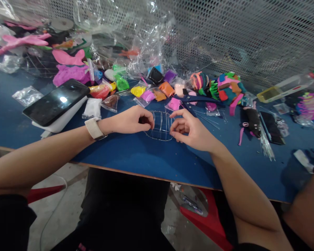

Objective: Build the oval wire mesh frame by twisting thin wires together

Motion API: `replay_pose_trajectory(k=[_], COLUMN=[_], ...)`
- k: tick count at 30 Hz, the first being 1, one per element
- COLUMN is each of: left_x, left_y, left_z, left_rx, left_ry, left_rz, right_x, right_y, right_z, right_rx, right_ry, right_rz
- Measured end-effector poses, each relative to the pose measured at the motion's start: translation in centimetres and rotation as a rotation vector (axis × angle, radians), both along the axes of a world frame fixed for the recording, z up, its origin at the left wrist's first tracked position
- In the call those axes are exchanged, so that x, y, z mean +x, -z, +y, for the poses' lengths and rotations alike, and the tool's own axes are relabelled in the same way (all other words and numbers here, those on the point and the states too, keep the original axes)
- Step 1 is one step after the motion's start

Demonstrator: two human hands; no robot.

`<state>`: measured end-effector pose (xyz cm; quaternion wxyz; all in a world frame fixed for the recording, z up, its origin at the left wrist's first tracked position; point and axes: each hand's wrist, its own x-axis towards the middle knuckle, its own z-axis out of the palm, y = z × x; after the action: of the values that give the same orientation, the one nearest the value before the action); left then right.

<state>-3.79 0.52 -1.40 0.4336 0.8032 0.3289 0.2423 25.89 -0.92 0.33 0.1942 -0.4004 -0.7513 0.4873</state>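
A small oval wire frame (pixel 161 139), crossed by several thin wires, sits over the blue tabletop in front of me. My left hand (pixel 134 119) has its fingers curled and pinches the frame's left side between thumb and forefinger. At the opposite side, my right hand (pixel 191 130) closes thumb and fingertips on the frame's right edge, its forefinger arched above the others. Just beyond the frame lie small bags of coloured clay, among them a pink one (pixel 174 104) and an orange one (pixel 166 89).
A large black phone (pixel 57 101) rests on a white object at the left. Pliers with dark blue handles (pixel 201 101) lie behind my right hand. Farther right are loose wires (pixel 267 144), another dark phone (pixel 272 128) and a co-worker's arm (pixel 308 209). A perforated metal panel (pixel 225 31) backs the table.
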Motion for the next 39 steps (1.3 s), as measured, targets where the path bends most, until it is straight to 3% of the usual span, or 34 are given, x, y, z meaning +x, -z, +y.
replay_pose_trajectory(k=[13,20,29,39], left_x=[-0.1,0.1,0.1,0.1], left_y=[-0.1,-0.7,-0.4,-0.7], left_z=[0.1,-0.2,-0.2,0.0], left_rx=[-0.015,-0.028,-0.046,-0.015], left_ry=[0.034,0.035,0.031,0.083], left_rz=[0.003,0.074,0.107,0.081], right_x=[-0.4,-0.8,-0.4,0.1], right_y=[-0.7,-0.9,-0.6,-0.9], right_z=[-0.3,-0.3,-0.2,0.5], right_rx=[-0.117,-0.113,0.083,0.041], right_ry=[0.042,0.034,-0.042,-0.12], right_rz=[0.092,0.001,-0.169,-0.223])
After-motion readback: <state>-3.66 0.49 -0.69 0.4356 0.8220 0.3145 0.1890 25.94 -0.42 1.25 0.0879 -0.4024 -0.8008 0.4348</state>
